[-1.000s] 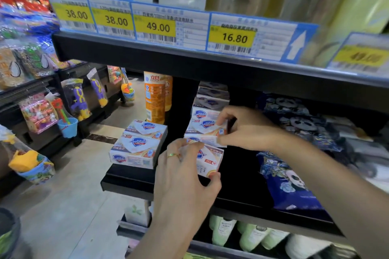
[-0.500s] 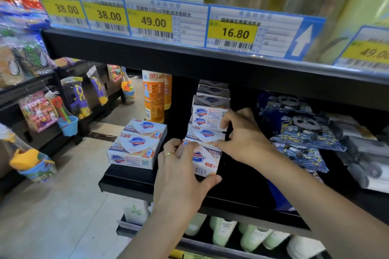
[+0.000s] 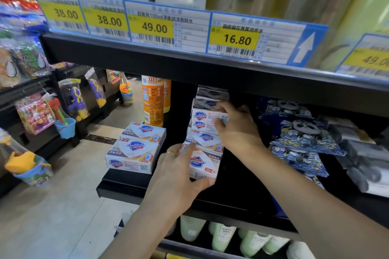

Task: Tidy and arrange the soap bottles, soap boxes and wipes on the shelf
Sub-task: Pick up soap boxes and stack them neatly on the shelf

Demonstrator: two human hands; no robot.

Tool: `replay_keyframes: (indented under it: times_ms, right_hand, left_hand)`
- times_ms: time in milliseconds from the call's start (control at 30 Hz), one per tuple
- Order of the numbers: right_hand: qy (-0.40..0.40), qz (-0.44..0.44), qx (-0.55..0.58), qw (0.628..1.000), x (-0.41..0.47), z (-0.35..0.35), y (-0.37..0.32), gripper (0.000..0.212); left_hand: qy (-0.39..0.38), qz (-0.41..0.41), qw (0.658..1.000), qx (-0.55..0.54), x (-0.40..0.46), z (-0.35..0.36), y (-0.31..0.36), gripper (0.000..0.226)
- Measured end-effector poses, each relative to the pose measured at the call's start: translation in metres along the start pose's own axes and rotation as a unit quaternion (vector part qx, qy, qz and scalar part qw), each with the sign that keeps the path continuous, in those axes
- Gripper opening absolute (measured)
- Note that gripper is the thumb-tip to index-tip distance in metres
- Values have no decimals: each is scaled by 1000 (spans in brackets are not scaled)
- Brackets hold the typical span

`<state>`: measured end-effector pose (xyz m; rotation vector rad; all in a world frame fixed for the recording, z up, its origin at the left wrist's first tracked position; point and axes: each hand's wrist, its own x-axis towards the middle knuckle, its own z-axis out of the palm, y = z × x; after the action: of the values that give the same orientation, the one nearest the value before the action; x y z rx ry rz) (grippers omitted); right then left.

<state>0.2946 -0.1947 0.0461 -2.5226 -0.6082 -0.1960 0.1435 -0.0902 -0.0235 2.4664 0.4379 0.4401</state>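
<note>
A column of white soap boxes with blue shield logos runs back along the black shelf. My left hand grips the front soap box, thumb under its lower edge and fingers over its left side. My right hand reaches further in and holds a stacked box in the middle of the column, fingers curled over its right end. Two more soap boxes lie flat to the left, at the shelf's corner. Blue panda-print wipes packs lie to the right.
Two orange bottles stand behind the left boxes. Grey packs sit at the far right. Pale green bottles line the shelf below. Price labels hang on the upper shelf edge. Toy racks flank the aisle on the left.
My right hand moved deeper and higher along the column, from the lower box to a stacked one. My left hand turned the tilted front box up and pushed it in against the column.
</note>
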Motion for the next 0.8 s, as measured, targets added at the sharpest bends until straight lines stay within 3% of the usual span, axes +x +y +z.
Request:
replay_keyframes:
  times_ms: [467,800]
  right_hand:
    - [95,32,134,986,-4,26,-4,35]
    - [97,18,93,991,-2,23,-2,37]
  left_hand:
    - [61,-22,997,-28,2,14,8,91]
    - [57,-23,998,-21,1,13,7,92]
